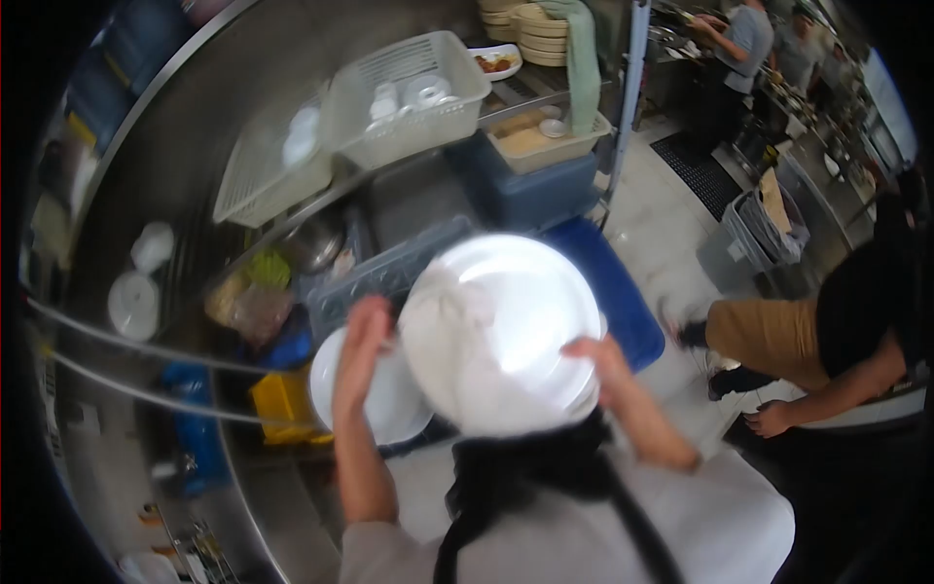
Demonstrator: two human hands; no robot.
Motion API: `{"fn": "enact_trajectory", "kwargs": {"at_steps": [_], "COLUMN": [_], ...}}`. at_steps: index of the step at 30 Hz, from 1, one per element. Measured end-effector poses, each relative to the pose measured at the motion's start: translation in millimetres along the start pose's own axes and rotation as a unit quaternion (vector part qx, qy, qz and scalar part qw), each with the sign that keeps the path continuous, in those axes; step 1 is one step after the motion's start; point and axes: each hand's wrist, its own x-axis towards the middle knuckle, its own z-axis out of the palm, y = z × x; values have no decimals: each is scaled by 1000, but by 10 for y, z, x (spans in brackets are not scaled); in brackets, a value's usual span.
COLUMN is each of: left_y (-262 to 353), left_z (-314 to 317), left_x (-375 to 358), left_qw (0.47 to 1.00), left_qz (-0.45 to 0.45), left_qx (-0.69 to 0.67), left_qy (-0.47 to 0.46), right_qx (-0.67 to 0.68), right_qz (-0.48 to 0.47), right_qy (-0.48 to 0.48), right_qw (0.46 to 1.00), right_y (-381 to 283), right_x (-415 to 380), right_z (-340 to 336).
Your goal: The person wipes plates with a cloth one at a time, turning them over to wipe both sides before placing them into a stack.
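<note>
In front of my chest is a round white plate (545, 302), its inner face towards me. My right hand (605, 365) grips its right rim, with the thumb on the face and the other fingers mostly hidden. An off-white cloth (443, 336) drapes over the plate's left side. My left hand (363, 336) is raised left of the cloth, apart from it, blurred, fingers stretched out with nothing visible in them. Below and beside that hand sits another white round dish (384, 394), partly covered by my forearm.
Plastic baskets (409, 122) with white dishes stand on the steel counter. A blue bin (608, 292) is beyond the plate. To the right, a person (856, 302) stands close, near a grey trash bin (735, 248). More people are farther back.
</note>
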Motion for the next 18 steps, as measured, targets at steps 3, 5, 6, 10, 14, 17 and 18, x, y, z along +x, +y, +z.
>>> {"fn": "enact_trajectory", "kwargs": {"at_steps": [3,5,6,10,14,17,18], "left_y": [-247,-367,-512,-703,-571,-589,-759], "left_z": [353,514,575,1102,1419,1305,1236], "left_x": [121,187,211,120,-2,-29,-15], "left_qw": [945,944,920,854,794,828,874], "left_qz": [-154,-119,-112,-114,-92,-53,-13], "left_qx": [-250,-256,-321,-488,-592,-558,-482], "left_qy": [-148,-173,-195,-140,-101,-28,-69], "right_qx": [-64,-231,-258,-80,-58,127,115], "right_qz": [20,0,-16,25,-82,99,42], "right_qy": [-13,-87,-134,-134,-70,-125,-130], "right_qw": [998,969,957,987,992,979,984], "right_y": [-115,-276,-339,-678,485,374,274], "right_x": [-40,-97,-88,-120,193,-406,-363], "right_z": [-140,-97,-119,283,-220,1,4]}}
